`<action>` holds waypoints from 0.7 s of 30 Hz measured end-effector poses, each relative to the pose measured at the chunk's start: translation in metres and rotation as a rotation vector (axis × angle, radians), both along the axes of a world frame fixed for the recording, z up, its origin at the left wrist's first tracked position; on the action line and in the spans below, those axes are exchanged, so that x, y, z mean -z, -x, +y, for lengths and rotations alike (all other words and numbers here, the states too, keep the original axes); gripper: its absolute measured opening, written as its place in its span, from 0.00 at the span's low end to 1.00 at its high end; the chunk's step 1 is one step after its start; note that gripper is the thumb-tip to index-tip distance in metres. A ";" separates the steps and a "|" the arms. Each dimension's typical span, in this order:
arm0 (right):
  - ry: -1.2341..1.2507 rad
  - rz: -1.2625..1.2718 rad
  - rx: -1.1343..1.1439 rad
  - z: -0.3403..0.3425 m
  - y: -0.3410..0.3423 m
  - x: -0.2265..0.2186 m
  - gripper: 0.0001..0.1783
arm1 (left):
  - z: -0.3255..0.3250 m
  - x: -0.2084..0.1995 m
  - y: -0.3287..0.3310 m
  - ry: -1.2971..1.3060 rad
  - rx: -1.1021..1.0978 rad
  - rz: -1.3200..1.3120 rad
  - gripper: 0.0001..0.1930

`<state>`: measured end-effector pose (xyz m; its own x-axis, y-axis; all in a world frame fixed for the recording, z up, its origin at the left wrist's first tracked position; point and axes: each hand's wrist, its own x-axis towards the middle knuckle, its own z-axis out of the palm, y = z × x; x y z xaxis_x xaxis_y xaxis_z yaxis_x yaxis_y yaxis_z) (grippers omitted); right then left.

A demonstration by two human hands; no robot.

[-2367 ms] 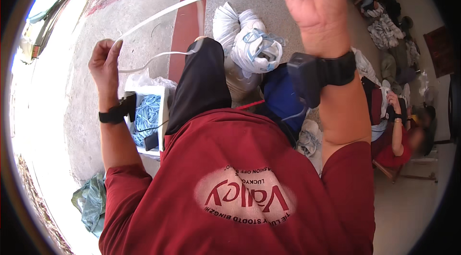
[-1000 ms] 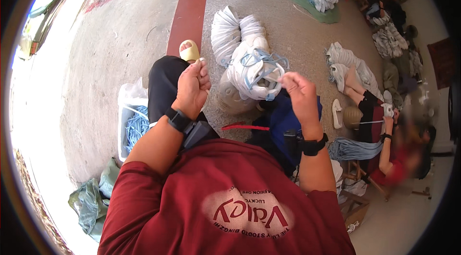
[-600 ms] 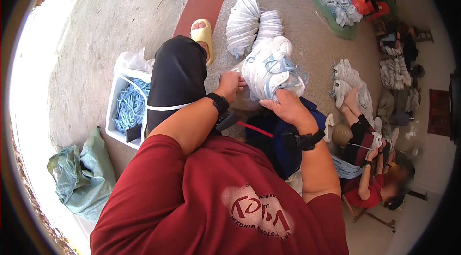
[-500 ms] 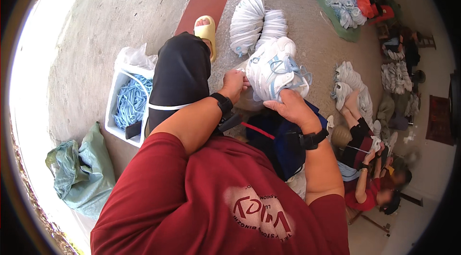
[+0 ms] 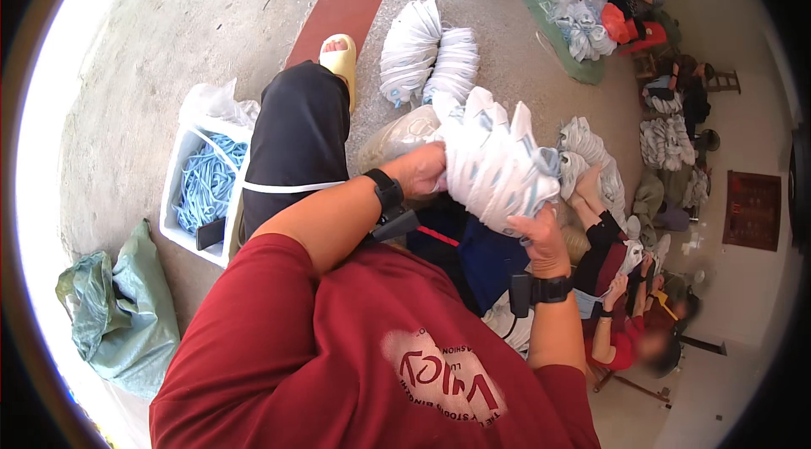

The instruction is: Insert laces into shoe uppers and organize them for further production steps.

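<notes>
Our hands apart on white bundle (image 5: pixel 498 162), held up right of our left knee (image 5: pixel 300 107). Right hand (image 5: pixel 547 242) clamped on bundle's lower right edge. Left hand (image 5: pixel 420 168) curled against left edge; we cannot tell whether it grips. White stacks (image 5: pixel 410 56) on floor (image 5: pixel 160 43) just beyond bundle's far edge. Left of knee, box (image 5: pixel 187 244) of blue laces (image 5: pixel 205 183); grey floor stretches beyond its rim.

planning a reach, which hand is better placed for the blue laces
Probably the left hand: it is nearer the white box of blue laces; the right hand, farther across, grips the white bundle.
</notes>
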<state>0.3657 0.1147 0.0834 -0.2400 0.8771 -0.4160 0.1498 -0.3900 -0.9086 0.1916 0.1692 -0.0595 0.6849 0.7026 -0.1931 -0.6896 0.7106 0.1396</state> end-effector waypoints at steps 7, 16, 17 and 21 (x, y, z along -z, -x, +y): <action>-0.216 -0.508 -0.597 0.025 0.005 0.020 0.40 | 0.012 0.039 -0.012 -0.225 0.216 -0.216 0.19; -0.299 -0.862 -0.721 0.042 -0.002 0.039 0.40 | 0.001 0.053 -0.015 -0.078 0.192 -0.138 0.19; -0.312 -0.861 -0.713 0.046 0.000 0.037 0.40 | 0.001 0.047 -0.010 -0.074 0.174 -0.135 0.19; -0.150 -0.884 -0.892 0.054 0.000 0.032 0.37 | 0.004 0.050 -0.013 -0.079 0.167 -0.133 0.19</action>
